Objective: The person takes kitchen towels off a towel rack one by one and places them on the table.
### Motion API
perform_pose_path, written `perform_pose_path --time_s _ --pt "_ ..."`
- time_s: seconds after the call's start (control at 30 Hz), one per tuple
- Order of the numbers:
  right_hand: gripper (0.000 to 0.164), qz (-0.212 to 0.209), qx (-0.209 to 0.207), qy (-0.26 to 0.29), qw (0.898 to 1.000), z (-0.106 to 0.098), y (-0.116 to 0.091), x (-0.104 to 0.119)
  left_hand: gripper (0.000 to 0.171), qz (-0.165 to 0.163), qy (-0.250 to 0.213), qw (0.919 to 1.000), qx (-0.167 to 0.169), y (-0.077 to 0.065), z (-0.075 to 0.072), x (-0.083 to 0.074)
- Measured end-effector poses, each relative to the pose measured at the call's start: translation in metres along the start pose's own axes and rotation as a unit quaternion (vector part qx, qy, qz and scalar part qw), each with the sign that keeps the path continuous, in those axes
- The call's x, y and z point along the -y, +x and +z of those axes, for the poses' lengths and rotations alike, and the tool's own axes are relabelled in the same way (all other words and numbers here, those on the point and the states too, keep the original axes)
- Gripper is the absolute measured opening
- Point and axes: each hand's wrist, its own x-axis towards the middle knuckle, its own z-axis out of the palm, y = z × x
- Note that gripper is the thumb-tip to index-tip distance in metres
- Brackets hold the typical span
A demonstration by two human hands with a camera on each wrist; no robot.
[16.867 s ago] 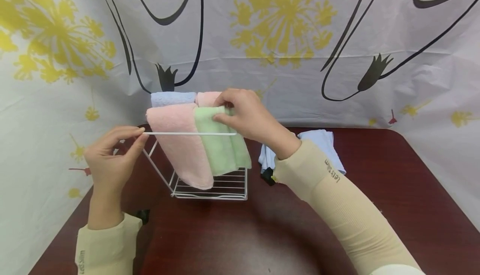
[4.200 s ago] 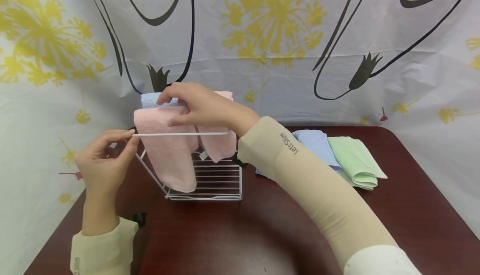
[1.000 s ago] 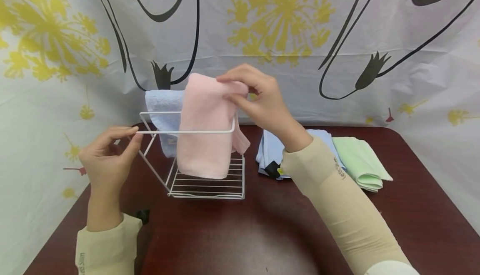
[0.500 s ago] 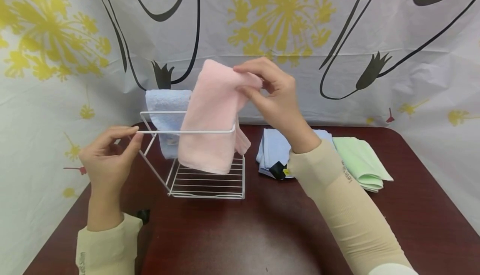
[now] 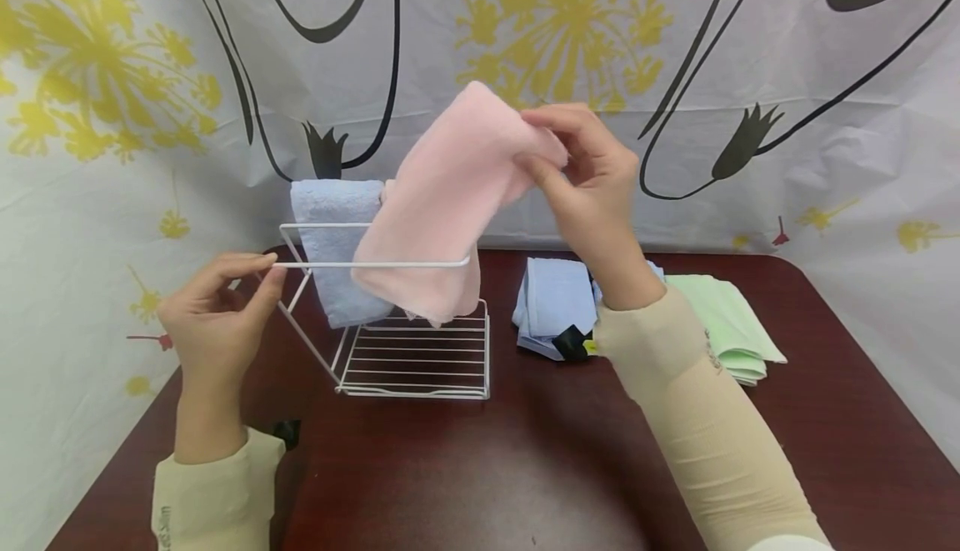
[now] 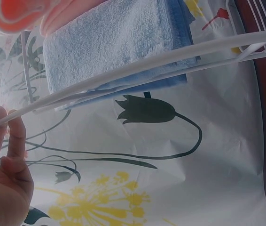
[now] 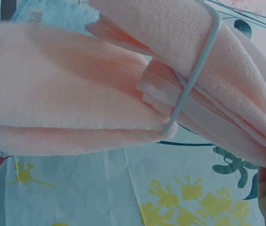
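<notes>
My left hand (image 5: 217,313) pinches the front left corner of a white wire rack (image 5: 375,265), thumb against fingers. With thumb and fingertips my right hand (image 5: 596,184) grips one end of a folded pink towel (image 5: 457,192). The towel slants from that hand down to the rack, its lower end still inside the front rail. Over the rear of the rack hangs a blue towel (image 5: 337,209), which the left wrist view also shows close up. Beside it a second pink towel (image 7: 62,80) hangs, mostly hidden in the head view behind the held one.
On the dark red table (image 5: 420,468), right of the rack, lie folded blue cloths (image 5: 555,293) and a folded green towel (image 5: 723,318). The rack's slatted base (image 5: 420,359) stands on the table. Behind everything hangs a white curtain (image 5: 450,51) with printed flowers.
The green towel went from the rack to the table at right. Since then my right hand has lifted the front pink towel up and rightward. My left hand keeps its hold on the rack.
</notes>
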Motion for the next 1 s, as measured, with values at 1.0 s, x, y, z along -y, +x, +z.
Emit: perform_pose_path --time_s 1.0 --pt "0.032 0.093 -0.171 0.015 0.981 -0.047 -0.017 -0.004 0.016 -0.006 -0.004 1.0000 -0.001 0.001 0.000 0.000"
